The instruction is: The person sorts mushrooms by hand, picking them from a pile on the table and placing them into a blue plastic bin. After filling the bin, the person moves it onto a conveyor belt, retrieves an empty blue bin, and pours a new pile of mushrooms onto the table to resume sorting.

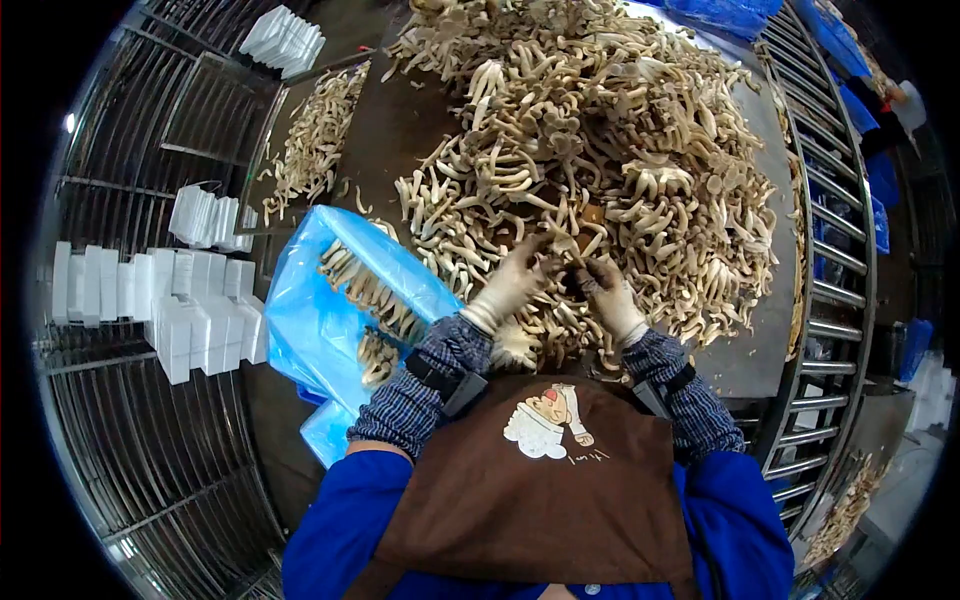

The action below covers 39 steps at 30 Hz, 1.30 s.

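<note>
A large heap of pale, long-stemmed mushrooms [680,200] covers much of the metal table in front of me. My left hand [517,283], in a whitish glove with dark-stained fingers, is at the near side of the heap. Its fingers curl by a mushroom [565,246] that they seem to grip. Close beside it, my right hand [608,297] wears a similar glove, its dark fingertips bent together. Whatever lies between those fingertips is hard to see. Left of my left forearm, a blue plastic bag [310,300] lines a container with mushrooms [372,292] laid in rows.
White foam trays [190,310] stand in stacks on the left by a metal rack [130,420]. A smaller batch of mushrooms [315,140] lies at the far left. A roller conveyor [835,330] runs along the table's right side, with blue bags beyond.
</note>
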Each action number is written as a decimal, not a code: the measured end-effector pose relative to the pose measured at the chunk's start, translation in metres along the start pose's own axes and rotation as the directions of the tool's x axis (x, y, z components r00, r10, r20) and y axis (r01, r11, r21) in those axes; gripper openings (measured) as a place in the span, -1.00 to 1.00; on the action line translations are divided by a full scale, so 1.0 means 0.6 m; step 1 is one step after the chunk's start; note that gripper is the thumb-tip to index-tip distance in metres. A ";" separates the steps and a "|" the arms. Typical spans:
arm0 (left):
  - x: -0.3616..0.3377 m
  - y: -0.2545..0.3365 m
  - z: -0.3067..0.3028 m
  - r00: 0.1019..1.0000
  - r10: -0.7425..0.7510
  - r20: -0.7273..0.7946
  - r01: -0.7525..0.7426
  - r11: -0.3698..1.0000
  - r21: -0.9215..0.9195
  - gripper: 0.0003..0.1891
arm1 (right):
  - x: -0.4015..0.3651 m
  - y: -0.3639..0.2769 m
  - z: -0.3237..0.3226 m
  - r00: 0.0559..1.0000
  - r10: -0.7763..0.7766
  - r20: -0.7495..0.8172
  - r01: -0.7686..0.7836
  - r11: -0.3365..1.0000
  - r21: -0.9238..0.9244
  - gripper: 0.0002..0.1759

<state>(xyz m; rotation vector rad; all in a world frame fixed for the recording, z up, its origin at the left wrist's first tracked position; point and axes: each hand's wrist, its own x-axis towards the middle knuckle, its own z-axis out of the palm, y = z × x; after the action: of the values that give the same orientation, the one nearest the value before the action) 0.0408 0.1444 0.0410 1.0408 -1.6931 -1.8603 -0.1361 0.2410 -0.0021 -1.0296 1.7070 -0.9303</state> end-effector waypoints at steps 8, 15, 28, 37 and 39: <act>-0.198 -0.034 -0.030 0.932 -0.339 -0.126 0.312 0.929 -0.197 -0.81 | -0.039 0.048 -0.033 0.999 0.032 -0.027 -0.028 0.992 0.126 -0.54; -0.451 -0.163 -0.113 0.750 -0.660 -0.049 0.566 0.602 0.563 -0.66 | 0.100 0.300 -0.227 0.960 0.112 -0.257 -0.266 0.650 -0.712 -0.40; -0.671 -0.566 -0.245 0.630 -0.709 -0.316 0.645 0.252 0.721 -0.53 | 0.162 0.361 -0.240 0.933 0.295 -0.207 -0.354 0.861 -0.365 -0.49; -0.363 -0.127 -0.097 0.844 -0.535 -0.026 0.433 0.653 0.622 -0.72 | -0.021 0.139 -0.159 0.898 0.070 -0.434 -0.338 0.740 -0.582 -0.19; -0.268 -0.091 -0.071 0.988 -0.129 -0.084 0.152 0.728 0.669 -0.77 | -0.036 0.226 -0.166 0.912 -0.244 -0.329 -0.156 0.534 -0.831 -0.04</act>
<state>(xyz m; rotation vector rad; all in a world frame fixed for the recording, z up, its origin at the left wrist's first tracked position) 0.1840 0.2437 0.0287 1.4893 -2.4083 -1.2780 -0.2567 0.3248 -0.0871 -1.5804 2.6287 -0.2633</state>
